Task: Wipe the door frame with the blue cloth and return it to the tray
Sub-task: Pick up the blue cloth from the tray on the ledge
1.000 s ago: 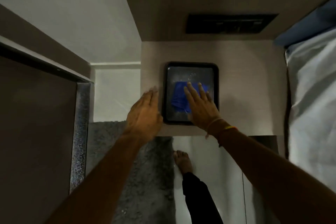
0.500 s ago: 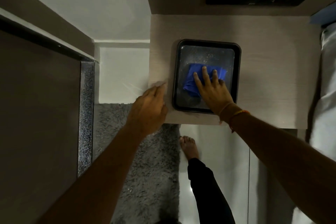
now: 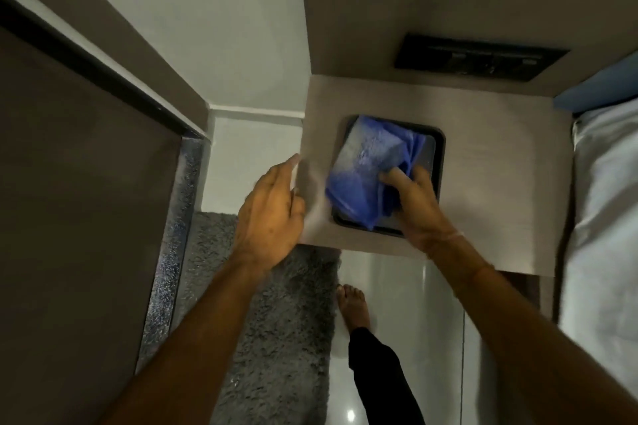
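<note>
The blue cloth [image 3: 362,176] hangs crumpled and lifted over the black tray [image 3: 439,162], pinched at its right side by my right hand [image 3: 419,207]. The tray sits on a small beige bedside table [image 3: 493,190]. Spread flat with nothing in it, my left hand [image 3: 272,214] hovers at the table's left edge. The door frame [image 3: 103,79] is a dark strip running down the left, beside a brown door panel.
A grey shaggy mat [image 3: 276,321] lies on the glossy white floor below the table. My bare foot [image 3: 354,307] stands beside it. A bed with pale sheets [image 3: 604,235] borders the right. A dark switch panel [image 3: 480,57] is on the wall above the table.
My right hand went from resting flat on the cloth to gripping it and raising it off the tray. My left hand stayed by the table's left edge.
</note>
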The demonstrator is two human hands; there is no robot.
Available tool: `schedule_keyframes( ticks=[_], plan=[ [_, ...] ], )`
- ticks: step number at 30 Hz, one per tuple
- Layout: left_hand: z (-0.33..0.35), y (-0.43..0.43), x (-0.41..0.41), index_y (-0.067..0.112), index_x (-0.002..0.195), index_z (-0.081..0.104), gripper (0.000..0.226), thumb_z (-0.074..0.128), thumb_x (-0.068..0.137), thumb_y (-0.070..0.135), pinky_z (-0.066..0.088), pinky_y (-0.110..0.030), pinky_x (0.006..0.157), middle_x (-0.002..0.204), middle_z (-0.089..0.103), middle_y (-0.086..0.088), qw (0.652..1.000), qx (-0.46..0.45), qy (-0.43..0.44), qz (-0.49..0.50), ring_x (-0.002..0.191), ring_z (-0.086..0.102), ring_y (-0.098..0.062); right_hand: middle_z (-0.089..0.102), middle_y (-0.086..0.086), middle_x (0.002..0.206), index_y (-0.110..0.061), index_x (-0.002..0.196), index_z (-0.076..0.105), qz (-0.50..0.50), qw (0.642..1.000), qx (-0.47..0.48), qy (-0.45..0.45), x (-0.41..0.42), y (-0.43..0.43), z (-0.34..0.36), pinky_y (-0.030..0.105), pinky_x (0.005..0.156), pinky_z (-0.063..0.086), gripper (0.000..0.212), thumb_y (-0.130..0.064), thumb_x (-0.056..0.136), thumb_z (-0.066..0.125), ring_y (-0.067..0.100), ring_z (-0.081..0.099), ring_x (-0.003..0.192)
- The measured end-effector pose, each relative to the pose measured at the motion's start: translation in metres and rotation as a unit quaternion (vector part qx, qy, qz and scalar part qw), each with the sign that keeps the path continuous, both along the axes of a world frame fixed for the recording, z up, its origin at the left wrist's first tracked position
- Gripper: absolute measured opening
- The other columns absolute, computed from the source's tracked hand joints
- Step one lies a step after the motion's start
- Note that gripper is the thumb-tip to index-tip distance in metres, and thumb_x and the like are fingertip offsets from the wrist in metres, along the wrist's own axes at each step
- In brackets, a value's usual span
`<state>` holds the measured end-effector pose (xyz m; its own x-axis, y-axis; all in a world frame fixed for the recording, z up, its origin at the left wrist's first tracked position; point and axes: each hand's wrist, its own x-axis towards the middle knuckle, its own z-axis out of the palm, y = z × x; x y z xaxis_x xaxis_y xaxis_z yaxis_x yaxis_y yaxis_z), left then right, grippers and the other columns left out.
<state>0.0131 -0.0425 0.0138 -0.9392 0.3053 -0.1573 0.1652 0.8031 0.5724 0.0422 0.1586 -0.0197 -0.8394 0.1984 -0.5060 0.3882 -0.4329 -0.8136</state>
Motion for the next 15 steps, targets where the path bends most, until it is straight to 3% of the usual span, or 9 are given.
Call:
schedule_keyframes(
  ticks=[2, 4, 7, 10, 15],
  plan=[
    [0.029, -0.017, 0.003, 0.019, 0.138, 0.037, 0.05, 0.044, 0.091, 0.005, 0.035, -0.03, 0.103, 0.139, 0.049, -0.006, 0.997, 0.037, 0.043, 0.044, 0.125, 0.045, -0.021, 0.072, -0.001, 0.1, -0.01, 0.117, 0.054, 0.027, 0.991, -0.13, 0.032, 0.005, -0.02, 0.027, 0.027, 0.07, 0.058, 0.034, -0.009, 0.082, 0.053, 0.013, 0.069, 0.091],
    [0.071, -0.043, 0.007, 0.016, 0.134, 0.043, 0.044, 0.042, 0.092, 0.003, 0.037, -0.026, 0.1, 0.134, 0.053, -0.007, 0.99, 0.052, 0.103, 0.083, 0.121, 0.049, -0.019, 0.075, -0.004, 0.097, -0.013, 0.114, 0.057, 0.058, 0.98, -0.181, 0.064, 0.009, -0.051, 0.063, 0.027, 0.074, 0.058, 0.033, -0.012, 0.081, 0.055, 0.014, 0.07, 0.092],
    [0.137, -0.085, 0.015, 0.01, 0.128, 0.05, 0.037, 0.039, 0.093, 0.006, 0.037, -0.024, 0.099, 0.127, 0.058, -0.009, 0.972, 0.067, 0.181, 0.135, 0.115, 0.053, -0.019, 0.075, -0.005, 0.096, -0.009, 0.116, 0.059, 0.099, 0.982, -0.127, 0.095, 0.011, -0.104, 0.118, 0.027, 0.073, 0.059, 0.038, -0.012, 0.079, 0.068, 0.016, 0.07, 0.093],
    [0.224, -0.14, 0.048, 0.008, 0.128, 0.05, 0.037, 0.038, 0.094, 0.009, 0.039, -0.027, 0.101, 0.127, 0.058, -0.009, 0.949, 0.069, 0.256, 0.172, 0.116, 0.053, -0.017, 0.075, -0.007, 0.089, -0.021, 0.097, 0.068, 0.169, 0.97, -0.073, 0.159, 0.021, -0.172, 0.19, 0.045, 0.074, 0.06, 0.025, -0.002, 0.082, 0.064, 0.029, 0.07, 0.092],
    [0.364, -0.24, 0.152, 0.006, 0.129, 0.049, 0.037, 0.037, 0.094, 0.01, 0.041, -0.035, 0.103, 0.131, 0.056, -0.007, 0.887, 0.043, 0.396, 0.234, 0.121, 0.051, -0.015, 0.076, -0.006, 0.09, -0.022, 0.095, 0.069, 0.295, 0.911, -0.16, 0.238, 0.056, -0.3, 0.324, 0.026, 0.074, 0.059, 0.027, 0.0, 0.079, 0.064, 0.011, 0.071, 0.088]
  ],
)
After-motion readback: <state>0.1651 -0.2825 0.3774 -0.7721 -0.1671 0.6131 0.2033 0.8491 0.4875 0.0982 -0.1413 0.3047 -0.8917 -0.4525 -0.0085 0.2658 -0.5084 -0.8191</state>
